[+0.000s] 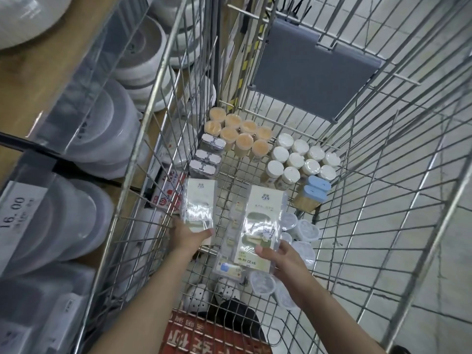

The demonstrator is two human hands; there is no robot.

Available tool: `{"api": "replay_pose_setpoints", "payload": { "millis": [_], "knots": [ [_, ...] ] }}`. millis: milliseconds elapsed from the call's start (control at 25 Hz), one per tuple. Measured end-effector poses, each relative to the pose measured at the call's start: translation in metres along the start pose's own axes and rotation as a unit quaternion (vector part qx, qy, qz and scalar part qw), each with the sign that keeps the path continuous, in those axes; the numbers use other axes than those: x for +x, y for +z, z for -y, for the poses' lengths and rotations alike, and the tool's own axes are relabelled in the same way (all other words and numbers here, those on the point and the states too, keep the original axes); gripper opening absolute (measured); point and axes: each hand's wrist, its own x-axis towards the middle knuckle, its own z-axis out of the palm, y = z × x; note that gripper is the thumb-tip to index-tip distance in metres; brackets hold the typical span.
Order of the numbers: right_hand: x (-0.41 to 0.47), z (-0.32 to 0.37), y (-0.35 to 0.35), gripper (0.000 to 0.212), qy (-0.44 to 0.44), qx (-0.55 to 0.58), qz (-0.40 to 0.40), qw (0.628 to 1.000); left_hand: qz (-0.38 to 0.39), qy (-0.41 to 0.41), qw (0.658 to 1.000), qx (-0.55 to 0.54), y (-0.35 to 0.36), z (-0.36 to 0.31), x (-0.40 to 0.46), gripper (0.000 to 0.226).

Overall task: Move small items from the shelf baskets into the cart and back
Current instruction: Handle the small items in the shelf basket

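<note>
Reaching down into the wire cart (163, 80), both bare forearms stretch forward from the near edge, each hand carrying a flat clear packet with a pale green card inside. The left hand (187, 235) holds the smaller packet (198, 205) from underneath, thumb curled over its near right corner, close to the cart's left wall. The right hand (281, 259) grips the larger packet (263, 221) at its near end, thumb pressed on top and fingers wrapped round the right edge, above the middle of the cart floor. Under and beside that packet lie small clear lidded tubs (304, 229). Farther in stand a cluster of orange-topped jars (240, 134), white-capped jars (298, 159), two blue-lidded containers (315, 190) and three grey-labelled boxes (207, 155). Beyond the left wall, a shelf (30, 80) holds stacked clear containers and white bowls.
</note>
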Motion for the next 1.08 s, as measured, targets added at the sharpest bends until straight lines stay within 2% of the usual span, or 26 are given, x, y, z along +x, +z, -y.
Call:
{"api": "replay_pose_setpoints", "payload": {
  "millis": [120,200,280,400,560,680,760,840,880,920,1000,1080],
  "knots": [
    [-0.002,-0.003,-0.002,0.084,0.002,0.000,-0.008,1.000,0.016,-0.006,1.000,-0.009,0.001,0.001,0.004,0.077],
    [-0.003,-0.005,-0.005,0.089,0.001,0.010,-0.012,1.000,-0.001,-0.006,1.000,-0.005,0.003,0.000,-0.002,0.068],
    [-0.004,-0.007,-0.006,0.089,0.000,0.019,-0.012,1.000,-0.016,0.000,1.000,0.006,0.004,0.000,-0.010,0.065],
    [-0.012,-0.007,-0.006,0.086,0.000,0.019,-0.011,1.000,-0.016,0.024,1.000,-0.012,-0.006,-0.001,-0.026,0.075],
    [-0.028,0.000,0.001,0.083,-0.009,0.019,-0.014,1.000,-0.023,0.060,0.998,-0.004,-0.030,-0.010,-0.062,0.059],
    [-0.051,0.008,0.008,0.080,-0.017,0.035,-0.012,0.999,-0.034,0.108,0.994,-0.010,-0.051,-0.016,-0.100,0.056],
    [-0.073,0.011,0.013,0.088,-0.018,0.041,-0.017,0.999,-0.021,0.125,0.991,-0.035,-0.069,-0.023,-0.134,0.060],
    [-0.101,0.011,0.020,0.106,-0.026,0.043,-0.015,0.999,-0.011,0.122,0.989,-0.078,-0.087,-0.026,-0.164,0.075],
    [-0.119,0.011,0.024,0.107,-0.027,0.047,-0.015,0.998,-0.005,0.128,0.987,-0.097,-0.098,-0.028,-0.183,0.079],
    [-0.137,0.014,0.030,0.099,-0.029,0.058,-0.012,0.998,0.012,0.135,0.983,-0.121,-0.108,-0.027,-0.196,0.081],
    [-0.170,0.013,0.037,0.064,-0.028,0.072,-0.009,0.997,0.040,0.135,0.977,-0.161,-0.127,-0.020,-0.220,0.091],
    [-0.203,0.010,0.046,0.068,-0.031,0.081,0.000,0.996,0.045,0.144,0.973,-0.176,-0.146,-0.014,-0.248,0.104]
  ]
}}
